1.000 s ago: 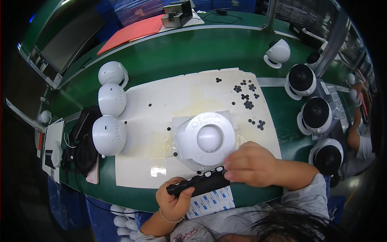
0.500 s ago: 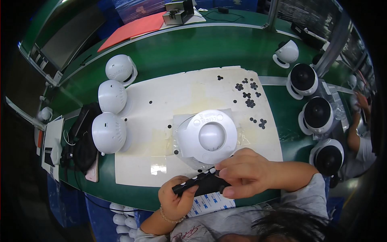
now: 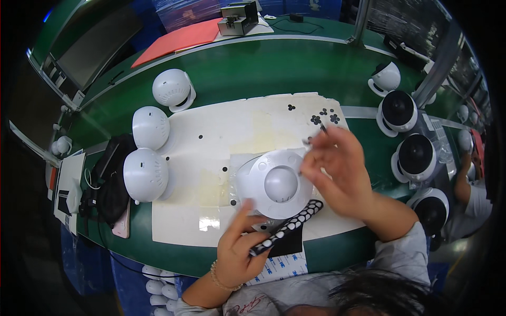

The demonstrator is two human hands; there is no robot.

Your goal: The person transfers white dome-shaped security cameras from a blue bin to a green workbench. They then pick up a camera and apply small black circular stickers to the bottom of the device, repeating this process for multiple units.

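A white camera-like device [image 3: 247,179] lies on the cream board, its ring-shaped base [image 3: 303,192] facing up. Just in front of it, my left hand [image 3: 240,247] grips a black sheet [image 3: 287,243] whose curled edge has rows of white round spots. One left finger stretches toward the base and is blurred. My right hand [image 3: 342,176] is raised over the right side of the base, with its fingers bent and smeared by motion. Whether a small pad is in them I cannot make out.
Three white round devices [image 3: 146,175] stand at the left. Several with black fronts [image 3: 416,157] line the right side. Small black dots [image 3: 334,119] sit on the cream board [image 3: 184,221]. A printed sheet [image 3: 279,267] lies at the near edge; another person's arm [image 3: 464,181] shows far right.
My right hand has risen from the black sheet, up and to the right. The sheet's spotted edge has swung toward the base, while my left hand still holds it.
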